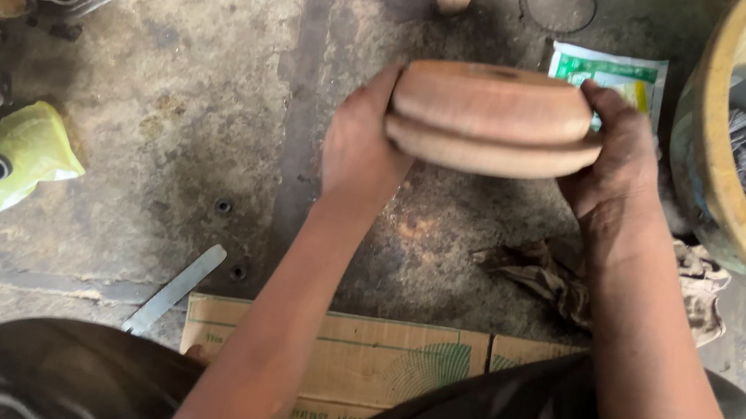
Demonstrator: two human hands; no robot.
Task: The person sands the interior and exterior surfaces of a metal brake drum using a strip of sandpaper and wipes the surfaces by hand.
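Gripping a round, grooved, reddish-brown disc (492, 120) edge-on in the upper middle of the frame, the left hand (360, 145) and right hand (618, 155) clamp opposite rims, steadying it above the stained floor (183, 117).

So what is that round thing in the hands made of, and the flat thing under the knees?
The round disc, held at its ends by the left hand and right hand, looks like rust-coated metal or possibly wood: dull reddish-brown, matte, with a groove around its edge. The flat sheet looks like cardboard: tan, papery, printed, with a seam.
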